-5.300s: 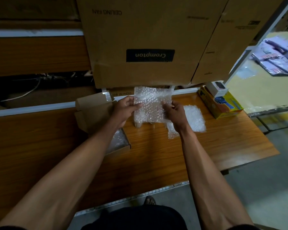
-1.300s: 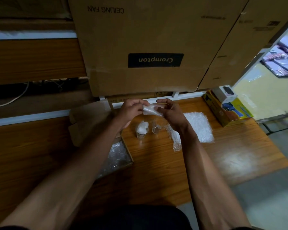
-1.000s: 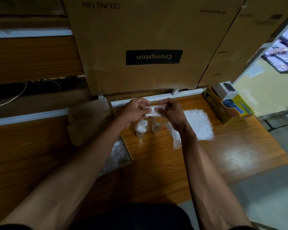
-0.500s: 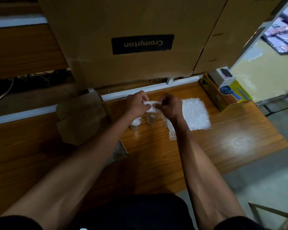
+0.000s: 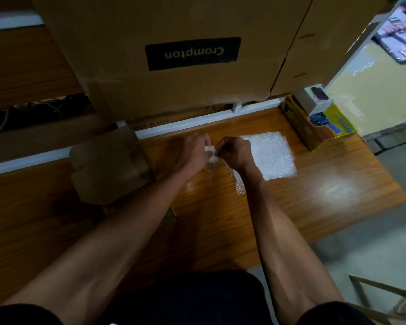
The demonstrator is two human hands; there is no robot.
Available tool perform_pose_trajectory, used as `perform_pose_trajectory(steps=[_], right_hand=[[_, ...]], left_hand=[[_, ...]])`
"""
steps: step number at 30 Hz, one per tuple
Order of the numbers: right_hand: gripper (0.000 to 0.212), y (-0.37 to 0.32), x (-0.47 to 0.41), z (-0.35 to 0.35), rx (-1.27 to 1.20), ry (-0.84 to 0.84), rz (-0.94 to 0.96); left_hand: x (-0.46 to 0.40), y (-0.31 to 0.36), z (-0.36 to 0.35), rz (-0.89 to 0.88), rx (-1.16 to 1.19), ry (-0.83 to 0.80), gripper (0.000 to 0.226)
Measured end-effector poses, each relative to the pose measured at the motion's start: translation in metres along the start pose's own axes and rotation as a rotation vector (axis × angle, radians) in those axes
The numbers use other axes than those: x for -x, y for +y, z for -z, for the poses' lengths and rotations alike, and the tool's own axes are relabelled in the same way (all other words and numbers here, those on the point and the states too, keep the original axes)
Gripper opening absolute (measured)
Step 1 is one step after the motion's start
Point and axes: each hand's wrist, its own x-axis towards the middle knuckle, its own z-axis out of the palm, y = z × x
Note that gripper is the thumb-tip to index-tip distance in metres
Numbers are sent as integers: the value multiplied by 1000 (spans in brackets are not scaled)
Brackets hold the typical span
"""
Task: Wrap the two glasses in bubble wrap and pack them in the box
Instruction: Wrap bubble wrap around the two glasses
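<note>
Pinching a small wad of bubble wrap (image 5: 210, 153) between them, your left hand (image 5: 192, 153) and right hand (image 5: 235, 153) meet over the desk (image 5: 220, 221), each grip clenched on it. One glass (image 5: 209, 165) peeks below (blurred). A flat bubble sheet (image 5: 271, 156) lies right; the box (image 5: 108, 165) sits left.
</note>
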Motion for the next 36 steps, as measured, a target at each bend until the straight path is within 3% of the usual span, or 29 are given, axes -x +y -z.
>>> perform_pose_trajectory(steps=[6,10,13,15,21,26,31,36], right_hand=[[29,13,1,-13,-14,118,-8],[36,19,2,-10,-229,-71,-103],[69,31,2,-13,-327,-264,-102],[84,33,1,-17,-275,-279,-85],[74,37,3,-30,-141,-177,33],[75,40,3,-29,-97,-139,156],[75,46,1,-32,-85,-116,166],[77,46,4,-30,-129,-82,220]], left_hand=[[1,3,-4,-51,-62,0,20],[1,7,-6,-113,-123,-36,15],[-2,6,-6,-118,-148,-92,16],[-4,6,-6,-124,-165,-139,23],[11,14,-1,-186,-282,-148,27],[5,13,4,-120,-375,-274,28],[3,9,14,-213,-381,-212,26],[3,6,14,-200,-511,-435,29]])
